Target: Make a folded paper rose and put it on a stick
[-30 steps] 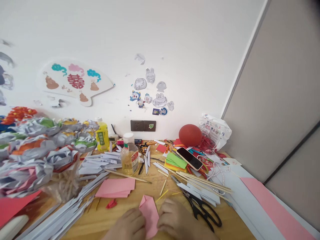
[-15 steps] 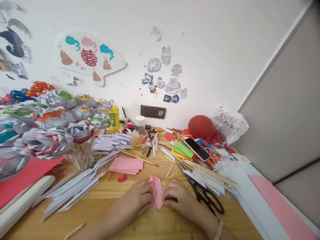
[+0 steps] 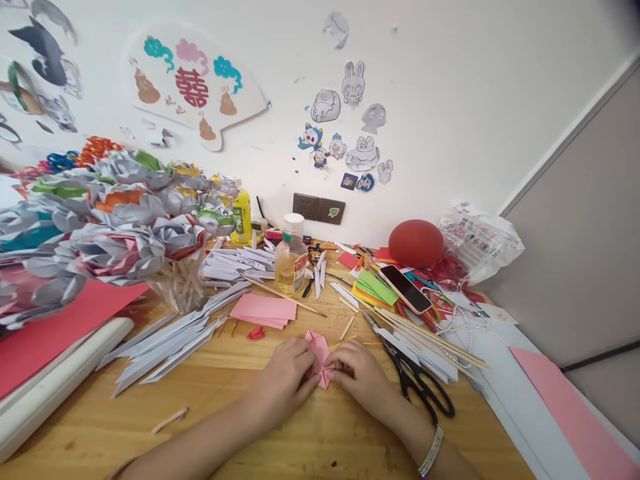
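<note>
A small pink paper (image 3: 317, 348) with folded corners lies between my hands above the wooden table. My left hand (image 3: 289, 371) grips its left edge, thumb reaching toward the lower end. With fingers bent, my right hand (image 3: 361, 373) pinches the paper's lower right side, where small folds meet. Part of the sheet is hidden behind the fingers. Just beyond it lie a stack of pink paper pieces (image 3: 263, 309) and a small red scrap (image 3: 255, 333). Black-handled scissors (image 3: 425, 387) rest to the right of my right hand.
Folded white paper strips (image 3: 165, 350) spread at left, beside paper flowers (image 3: 115, 253). A glue bottle (image 3: 291, 267) stands behind the pink stack. Thin wooden sticks (image 3: 430, 333), a phone (image 3: 406, 289) and a red balloon (image 3: 416, 244) lie at right. A short stick (image 3: 170, 420) is near my left forearm.
The pink paper's lower end has been folded inward, and my fingers have come closer together over it. The camera view has shifted, so the surroundings sit higher and further right.
</note>
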### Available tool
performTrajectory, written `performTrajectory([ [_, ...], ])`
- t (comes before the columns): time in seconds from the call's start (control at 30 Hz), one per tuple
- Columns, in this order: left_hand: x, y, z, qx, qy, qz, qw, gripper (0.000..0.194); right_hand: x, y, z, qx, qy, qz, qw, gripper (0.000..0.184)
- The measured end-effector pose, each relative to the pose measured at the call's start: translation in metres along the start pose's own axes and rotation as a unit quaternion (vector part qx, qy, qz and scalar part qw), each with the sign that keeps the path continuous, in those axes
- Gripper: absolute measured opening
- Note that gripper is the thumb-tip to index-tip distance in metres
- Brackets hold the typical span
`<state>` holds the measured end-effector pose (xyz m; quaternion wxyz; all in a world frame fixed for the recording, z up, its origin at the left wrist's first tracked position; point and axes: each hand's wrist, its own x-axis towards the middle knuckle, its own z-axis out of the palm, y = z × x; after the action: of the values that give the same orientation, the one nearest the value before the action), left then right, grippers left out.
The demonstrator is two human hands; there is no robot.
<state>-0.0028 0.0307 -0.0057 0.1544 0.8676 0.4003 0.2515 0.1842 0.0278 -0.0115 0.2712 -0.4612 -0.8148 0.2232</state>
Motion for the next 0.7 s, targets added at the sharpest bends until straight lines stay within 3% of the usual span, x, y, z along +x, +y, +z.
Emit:
performTrajectory([
  [0.47,0.001,0.004,0.010,0.019,0.012,-0.035,0.999,0.013,0.000,0.006,0.009,-0.018,0.008,0.002,1.000,0.009],
  [0.7,0.002,0.005,0.012,0.078,0.006,-0.063,0.995,0.011,-0.001,0.003,0.013,-0.026,0.014,0.019,0.999,0.015],
])
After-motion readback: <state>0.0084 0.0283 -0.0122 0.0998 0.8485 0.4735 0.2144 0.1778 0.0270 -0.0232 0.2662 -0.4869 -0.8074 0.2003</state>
